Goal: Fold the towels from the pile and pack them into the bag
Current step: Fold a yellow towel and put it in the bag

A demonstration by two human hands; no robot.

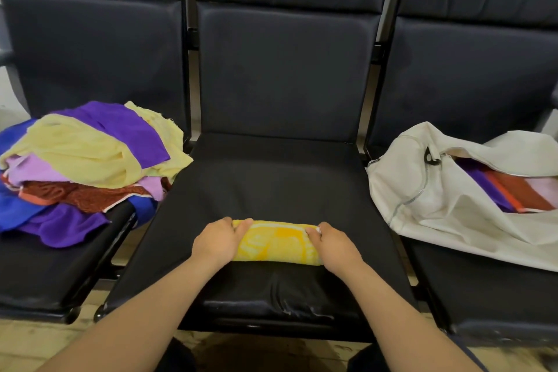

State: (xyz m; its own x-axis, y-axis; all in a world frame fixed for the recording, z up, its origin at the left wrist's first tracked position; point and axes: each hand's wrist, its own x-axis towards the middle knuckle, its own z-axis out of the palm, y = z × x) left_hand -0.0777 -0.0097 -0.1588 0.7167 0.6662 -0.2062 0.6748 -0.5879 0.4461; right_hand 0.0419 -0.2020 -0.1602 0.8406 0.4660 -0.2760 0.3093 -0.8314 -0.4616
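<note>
Gripping a rolled towel [277,243] low in the middle of the frame.
Held at each end by the left hand [216,243] and right hand [333,246], both curled over it, likely to keep the roll tight. Lying on the bench [271,184], between the pile [84,166] at left and the open bag [422,190] at right, so close to both.

I was looking at what seemed a public waiting area. A row of three linked seats [271,184] in dark padded vinyl stood on a black metal frame [189,9], each with a tall matching backrest [283,69]. Below the seats' front edges lay a pale, scuffed floor [30,338]. The vinyl was creased at the middle seat's front edge.
</note>
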